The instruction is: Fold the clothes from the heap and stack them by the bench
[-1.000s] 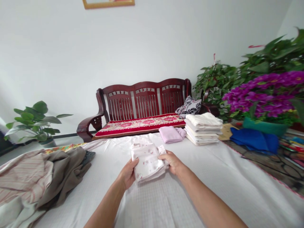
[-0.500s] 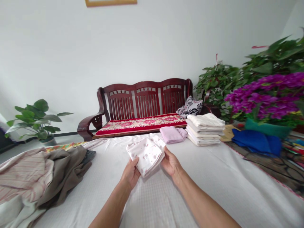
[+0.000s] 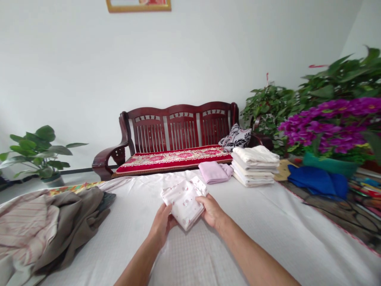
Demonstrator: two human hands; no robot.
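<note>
A folded white cloth with small pink flowers (image 3: 183, 198) is held just above the white bed sheet (image 3: 268, 222), tilted with its far end to the right. My left hand (image 3: 161, 224) grips its near left corner. My right hand (image 3: 212, 210) holds its right edge, thumb on top. Beyond it on the sheet lie a folded lilac cloth (image 3: 212, 172) and a stack of folded cream cloths (image 3: 254, 165).
A heap of unfolded brown and striped clothes (image 3: 50, 226) lies at the left. A blue cloth (image 3: 318, 180) and potted purple flowers (image 3: 333, 131) are at the right. A dark red wooden bench (image 3: 175, 137) stands behind the bed, with a leafy plant (image 3: 38, 153) at far left.
The two hands have turned the flowered cloth and drawn it slightly nearer and lower; it was flat a second ago and is now angled. The view has dipped a little.
</note>
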